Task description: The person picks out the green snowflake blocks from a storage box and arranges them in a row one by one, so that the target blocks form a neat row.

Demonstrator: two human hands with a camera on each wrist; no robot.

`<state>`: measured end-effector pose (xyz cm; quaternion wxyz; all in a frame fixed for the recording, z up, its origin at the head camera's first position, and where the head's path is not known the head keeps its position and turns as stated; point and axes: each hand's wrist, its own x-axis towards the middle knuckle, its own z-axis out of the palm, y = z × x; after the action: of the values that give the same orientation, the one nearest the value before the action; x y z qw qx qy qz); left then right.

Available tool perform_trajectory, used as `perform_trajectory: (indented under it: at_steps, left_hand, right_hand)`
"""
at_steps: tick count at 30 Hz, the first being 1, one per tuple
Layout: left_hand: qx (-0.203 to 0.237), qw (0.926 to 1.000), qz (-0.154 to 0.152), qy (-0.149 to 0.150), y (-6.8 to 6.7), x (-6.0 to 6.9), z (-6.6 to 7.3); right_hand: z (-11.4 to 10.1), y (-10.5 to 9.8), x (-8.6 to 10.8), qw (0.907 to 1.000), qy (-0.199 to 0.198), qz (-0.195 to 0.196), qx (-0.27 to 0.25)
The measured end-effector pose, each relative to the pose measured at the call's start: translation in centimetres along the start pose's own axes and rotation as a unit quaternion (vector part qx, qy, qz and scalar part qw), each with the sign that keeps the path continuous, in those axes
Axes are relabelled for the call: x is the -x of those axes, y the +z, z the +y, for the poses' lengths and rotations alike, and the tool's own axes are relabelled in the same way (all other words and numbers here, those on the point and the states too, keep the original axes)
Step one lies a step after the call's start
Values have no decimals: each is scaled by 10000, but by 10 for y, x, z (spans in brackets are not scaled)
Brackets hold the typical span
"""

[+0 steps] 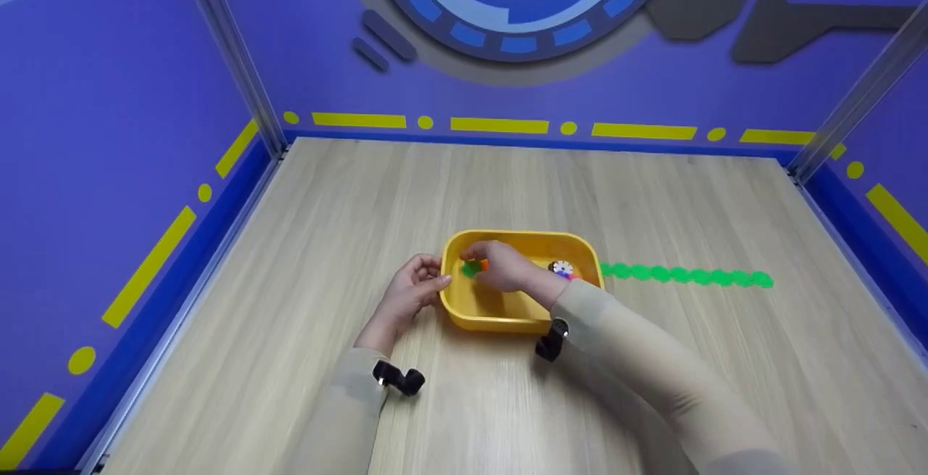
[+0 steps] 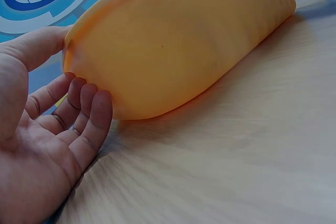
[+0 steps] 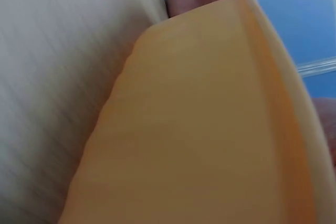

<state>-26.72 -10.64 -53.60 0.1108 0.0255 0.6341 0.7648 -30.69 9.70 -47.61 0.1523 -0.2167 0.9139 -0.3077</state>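
A yellow plastic bin (image 1: 500,325) stands on the wooden table. My left hand (image 1: 415,290) grips its left end; in the left wrist view the thumb lies at the rim and the curled fingers touch the outer wall. Inside the bin is my right hand (image 1: 507,266), over the left part, beside a green piece (image 1: 472,268) and a bit of orange. Its fingertips are partly hidden, so whether they pinch anything cannot be told. A white notched disc (image 1: 562,268) lies at the bin's right side, with pink and purple pieces partly behind the right forearm.
A straight chain of green notched discs (image 1: 689,275) lies on the table (image 1: 348,199), running right from the bin. Blue-purple panels (image 1: 304,40) with yellow markings enclose the back and sides. Black wrist cameras (image 1: 399,377) are strapped over both sleeves.
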Motion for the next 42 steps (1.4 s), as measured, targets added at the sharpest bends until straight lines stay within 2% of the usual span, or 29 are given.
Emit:
perform_trajectory:
  at_steps: [4,11,18,25,33,42]
  left_hand:
    - [36,10000,-43,38,0,-1,-1]
    - [5,10000,-15,41,1,-1,0]
    - [-16,10000,-20,19,2,-1,2]
    - [-48,10000,-13,13,2,-1,1]
    - [-1,10000,-1,36,1,0,1]
    - [73,9999,64,49,1,0,-1]
  right_hand:
    - [0,2,-1,9992,-156,-68,357]
    - [1,5,0,9989,-213,-83,406]
    - [3,8,1,9966,-253,-247,749]
    - [1,3,4,9941,-290,-35,1045]
    - [3,-3,12,9962,-245,-71,829]
    - [6,-13,22,9991,297,-125,292]
